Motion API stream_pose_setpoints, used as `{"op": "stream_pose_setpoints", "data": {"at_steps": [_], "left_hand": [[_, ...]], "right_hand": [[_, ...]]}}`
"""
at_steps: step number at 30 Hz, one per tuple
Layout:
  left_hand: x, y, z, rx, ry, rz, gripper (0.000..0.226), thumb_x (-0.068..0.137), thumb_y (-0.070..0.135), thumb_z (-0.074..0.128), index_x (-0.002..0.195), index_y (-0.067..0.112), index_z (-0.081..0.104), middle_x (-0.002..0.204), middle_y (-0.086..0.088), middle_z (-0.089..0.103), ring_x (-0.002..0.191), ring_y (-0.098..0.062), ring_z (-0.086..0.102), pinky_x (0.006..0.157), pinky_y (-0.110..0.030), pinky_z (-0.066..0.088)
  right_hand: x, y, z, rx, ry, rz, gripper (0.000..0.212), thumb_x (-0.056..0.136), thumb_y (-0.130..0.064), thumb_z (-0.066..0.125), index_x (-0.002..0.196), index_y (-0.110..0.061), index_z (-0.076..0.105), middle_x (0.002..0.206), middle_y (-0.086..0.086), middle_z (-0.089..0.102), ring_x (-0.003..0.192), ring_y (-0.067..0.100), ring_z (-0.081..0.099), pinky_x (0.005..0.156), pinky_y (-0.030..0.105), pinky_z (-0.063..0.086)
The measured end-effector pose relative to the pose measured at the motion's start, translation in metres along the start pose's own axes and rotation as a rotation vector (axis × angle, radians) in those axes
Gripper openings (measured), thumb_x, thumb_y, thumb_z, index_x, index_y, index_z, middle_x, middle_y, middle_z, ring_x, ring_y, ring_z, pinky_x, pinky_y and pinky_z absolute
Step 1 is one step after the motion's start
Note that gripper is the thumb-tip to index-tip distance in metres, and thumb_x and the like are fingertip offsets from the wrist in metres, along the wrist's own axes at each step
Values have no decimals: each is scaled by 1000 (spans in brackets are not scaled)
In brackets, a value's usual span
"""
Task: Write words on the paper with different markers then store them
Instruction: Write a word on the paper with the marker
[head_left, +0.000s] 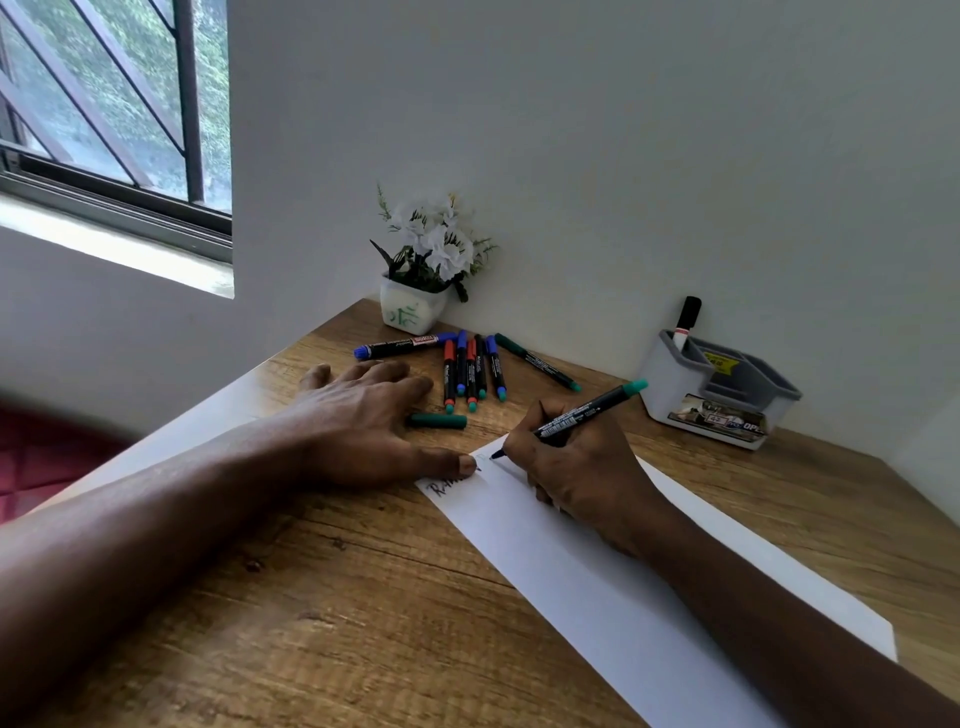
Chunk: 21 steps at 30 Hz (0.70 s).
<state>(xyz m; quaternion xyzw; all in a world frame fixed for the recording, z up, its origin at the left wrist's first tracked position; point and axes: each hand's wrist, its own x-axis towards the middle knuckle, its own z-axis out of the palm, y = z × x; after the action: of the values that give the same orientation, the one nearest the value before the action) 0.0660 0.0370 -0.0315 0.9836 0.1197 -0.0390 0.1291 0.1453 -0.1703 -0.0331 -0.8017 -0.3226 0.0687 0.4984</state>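
Left hand lies flat on the wooden desk, palm down, fingers spread and holding nothing, thumb tip pinning the far left corner of the paper. Paper is a white sheet running diagonally from mid-desk toward the near right edge; one dark handwritten word sits at its far left corner, partly under the thumb, not legible. Just beyond the left hand: a loose pile of capped markers, black barrels with blue, red and green caps and ends, fanned out near a white pot of white flowers in the corner. A loose green cap lies between the pile and the paper, beside the left hand. Right hand rests on the paper, fingers clamped on an uncapped green marker, black barrel, green end pointing up-right, tip touching the sheet right of the written word. Far right, against the wall: a grey-white organiser with one black-capped marker standing upright in its left compartment.
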Motion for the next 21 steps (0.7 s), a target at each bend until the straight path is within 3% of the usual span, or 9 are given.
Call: {"op": "stream_pose_setpoints", "data": {"at_steps": [11,15,21], "left_hand": [[2,-2,2,4,10,-3,122,53,100,29,159,42,16,170,7,8,156,-22,10,123,-57,3],[3,-2,1,-1,11,-5,122,53,100,30,159,41,17,170,7,8,156,-21,10,123,-56,3],[2,-2,1,2,11,-4,122,53,100,30,159,41,17,171,7,8,156,-21,10,123,-57,3]], "right_hand": [[-1,0,1,23,20,24,15,90,-10,70,84,3,65,52,-1,59,42,8,52,42,18,43],[1,3,3,-4,109,9,16,88,-12,73,75,-5,66,49,-2,61,42,9,54,44,21,45],[1,2,3,-19,79,20,15,89,-11,72,76,-7,66,51,-2,61,44,9,54,45,21,46]]}}
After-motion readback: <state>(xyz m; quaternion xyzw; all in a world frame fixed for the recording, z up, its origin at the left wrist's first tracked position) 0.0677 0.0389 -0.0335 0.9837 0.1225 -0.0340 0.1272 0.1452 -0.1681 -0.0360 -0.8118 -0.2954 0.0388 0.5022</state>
